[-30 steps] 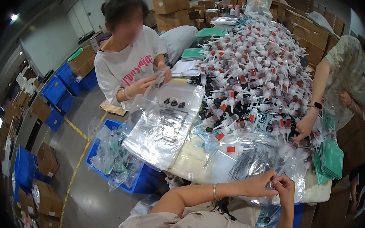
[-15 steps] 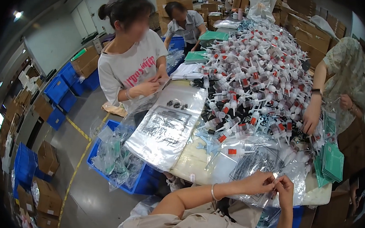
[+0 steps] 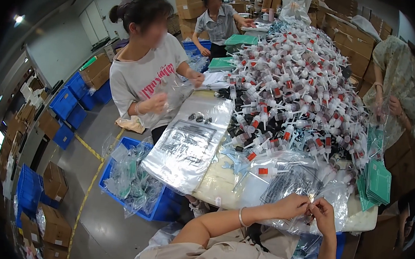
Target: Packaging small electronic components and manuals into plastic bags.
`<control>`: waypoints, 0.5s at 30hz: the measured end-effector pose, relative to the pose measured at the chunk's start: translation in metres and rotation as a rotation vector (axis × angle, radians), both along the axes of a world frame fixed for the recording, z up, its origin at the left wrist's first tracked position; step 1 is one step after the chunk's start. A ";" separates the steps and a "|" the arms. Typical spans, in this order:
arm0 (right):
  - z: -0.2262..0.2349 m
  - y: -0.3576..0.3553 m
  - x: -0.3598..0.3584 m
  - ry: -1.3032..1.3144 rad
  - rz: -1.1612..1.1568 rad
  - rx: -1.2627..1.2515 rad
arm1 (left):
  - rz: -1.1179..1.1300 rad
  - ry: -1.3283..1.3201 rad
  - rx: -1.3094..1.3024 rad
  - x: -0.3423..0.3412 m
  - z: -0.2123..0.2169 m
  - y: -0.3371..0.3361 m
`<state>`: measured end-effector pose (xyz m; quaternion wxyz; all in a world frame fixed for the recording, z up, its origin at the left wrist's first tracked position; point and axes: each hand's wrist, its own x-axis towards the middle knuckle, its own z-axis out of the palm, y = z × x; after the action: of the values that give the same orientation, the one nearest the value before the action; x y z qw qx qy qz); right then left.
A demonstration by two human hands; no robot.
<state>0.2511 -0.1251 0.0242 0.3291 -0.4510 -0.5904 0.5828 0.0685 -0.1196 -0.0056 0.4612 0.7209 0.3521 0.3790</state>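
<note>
— In the head view, how many hands has the wearer?
— Two, lower right of centre: the left hand [image 3: 290, 207] and the right hand [image 3: 324, 216], their fingertips close beside each other.
— And the grip of each?
— Fingers bent inward; whether either is clamped on anything I cannot tell.
— What lies by them?
— Clear bags [image 3: 288, 182] with dark print, overlapping, so uncounted, at the lower right of the table [image 3: 220, 183]. One loose bottle [image 3: 264, 171] with a red band lies at their upper part.
— Other bottles?
— One heap [image 3: 294, 78], centre to upper right, too many to count.
— Green packets?
— Two stacks [image 3: 241, 40] at upper centre, one fanned pile [image 3: 378, 182] at right.
— Co-workers round the table?
— Three [image 3: 148, 71]: left, top and upper right.
</note>
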 end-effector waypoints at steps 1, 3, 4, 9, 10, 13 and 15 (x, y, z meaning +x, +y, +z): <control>0.001 0.000 0.000 -0.002 0.010 0.007 | -0.001 0.001 0.001 0.000 0.002 -0.001; 0.002 -0.002 0.000 0.029 0.003 -0.003 | -0.012 -0.036 -0.041 -0.002 0.008 -0.003; 0.003 -0.002 0.000 0.058 -0.003 -0.013 | -0.011 -0.034 -0.039 0.000 0.007 -0.003; -0.003 -0.003 -0.002 -0.055 -0.079 0.022 | 0.101 0.114 0.180 0.008 0.006 -0.005; -0.002 -0.004 -0.004 -0.168 -0.089 0.038 | 0.098 0.117 0.178 0.010 0.004 -0.004; -0.001 -0.004 -0.014 -0.169 -0.129 0.064 | 0.242 0.105 0.311 0.018 -0.004 -0.006; -0.005 -0.006 -0.018 -0.167 -0.152 0.081 | 0.240 0.076 0.171 0.015 -0.007 -0.003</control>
<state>0.2336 -0.1310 0.0196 0.3399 -0.5278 -0.6030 0.4922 0.0837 -0.1227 -0.0130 0.3358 0.7242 0.4194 0.4323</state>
